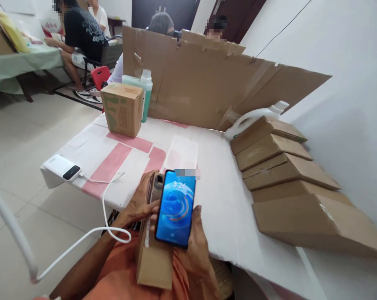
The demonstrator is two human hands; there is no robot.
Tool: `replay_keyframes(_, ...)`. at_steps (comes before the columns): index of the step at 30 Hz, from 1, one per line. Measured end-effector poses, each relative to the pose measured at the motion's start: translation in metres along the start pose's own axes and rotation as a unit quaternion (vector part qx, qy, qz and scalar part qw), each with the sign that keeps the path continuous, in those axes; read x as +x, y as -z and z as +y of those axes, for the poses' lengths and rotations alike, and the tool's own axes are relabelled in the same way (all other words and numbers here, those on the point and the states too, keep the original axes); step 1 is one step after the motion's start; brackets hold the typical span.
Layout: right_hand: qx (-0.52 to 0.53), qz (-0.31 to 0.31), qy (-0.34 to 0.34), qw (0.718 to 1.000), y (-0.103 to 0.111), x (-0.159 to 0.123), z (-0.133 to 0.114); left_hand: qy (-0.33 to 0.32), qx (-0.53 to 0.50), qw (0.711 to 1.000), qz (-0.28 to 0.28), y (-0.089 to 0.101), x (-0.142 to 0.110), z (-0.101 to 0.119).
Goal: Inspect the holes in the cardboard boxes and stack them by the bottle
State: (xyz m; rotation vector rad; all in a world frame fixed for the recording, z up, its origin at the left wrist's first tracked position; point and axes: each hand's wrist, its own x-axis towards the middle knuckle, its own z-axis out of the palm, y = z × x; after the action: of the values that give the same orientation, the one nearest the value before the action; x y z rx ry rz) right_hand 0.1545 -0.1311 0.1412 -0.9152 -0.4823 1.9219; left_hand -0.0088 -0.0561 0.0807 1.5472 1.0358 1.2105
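A smartphone (176,208) with a lit blue lock screen is upright in my right hand (198,246), whose fingers wrap round its lower right edge. My left hand (139,204) rests on the top of a small brown cardboard box (153,258) that stands on my lap, fingers curled over its open end beside the phone. Both hands are at the near edge of a table covered in white paper (225,196).
Several flat cardboard boxes (282,166) lean in a row at the right. A small box (122,108), a green bottle (146,89) and a white jug (253,116) stand before a cardboard screen (207,83). A white power bank (62,167) with cable lies left. People sit beyond.
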Motion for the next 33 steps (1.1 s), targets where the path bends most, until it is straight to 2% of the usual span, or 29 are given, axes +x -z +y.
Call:
replay_keyframes(3,-0.034,0.158,0.083,0.983,0.032,-0.003,-0.016,-0.013,-0.006,1.000,-0.003,0.002,-0.002,-0.008)
replay_keyframes(6,-0.107,0.301,0.154,0.935,0.080,-0.001,-0.034,-0.001,-0.016,1.000,0.006,0.003,-0.004,-0.015)
replay_keyframes(8,-0.202,0.344,0.188,0.898,0.116,0.006,-0.043,0.003,-0.017,1.000,0.013,0.003,-0.004,-0.019)
replay_keyframes(10,-0.309,0.385,0.215,0.843,0.147,0.016,-0.048,0.007,-0.015,1.000,0.016,0.004,-0.003,-0.021)
replay_keyframes(12,-0.385,0.421,0.214,0.793,0.169,0.026,-0.049,0.010,-0.014,1.000,0.023,0.004,-0.003,-0.020)
replay_keyframes(14,-0.424,0.439,0.181,0.771,0.184,0.033,-0.048,0.018,-0.012,0.999,0.026,0.005,-0.004,-0.019)
replay_keyframes(17,-0.461,0.447,0.130,0.756,0.194,0.037,-0.047,0.032,-0.012,0.999,0.028,0.006,-0.004,-0.020)
replay_keyframes(22,-0.577,0.458,0.076,0.672,0.198,0.036,-0.048,0.032,-0.025,0.998,0.038,0.006,-0.004,-0.032)
replay_keyframes(26,-0.624,0.443,0.051,0.641,0.204,0.031,-0.046,0.033,-0.011,0.998,0.057,0.007,-0.012,-0.034)
replay_keyframes(29,-0.689,0.414,0.076,0.590,0.216,0.024,-0.041,0.067,0.017,0.994,0.085,0.010,-0.032,-0.033)
replay_keyframes(31,-0.716,0.413,0.128,0.547,0.219,0.021,-0.035,0.091,0.032,0.990,0.100,0.013,-0.051,-0.036)
replay_keyframes(32,-0.715,0.411,0.164,0.542,0.216,0.020,-0.030,0.091,0.046,0.990,0.099,0.014,-0.062,-0.039)
replay_keyframes(33,-0.704,0.395,0.199,0.556,0.209,0.020,-0.023,0.084,0.068,0.990,0.092,0.015,-0.073,-0.041)
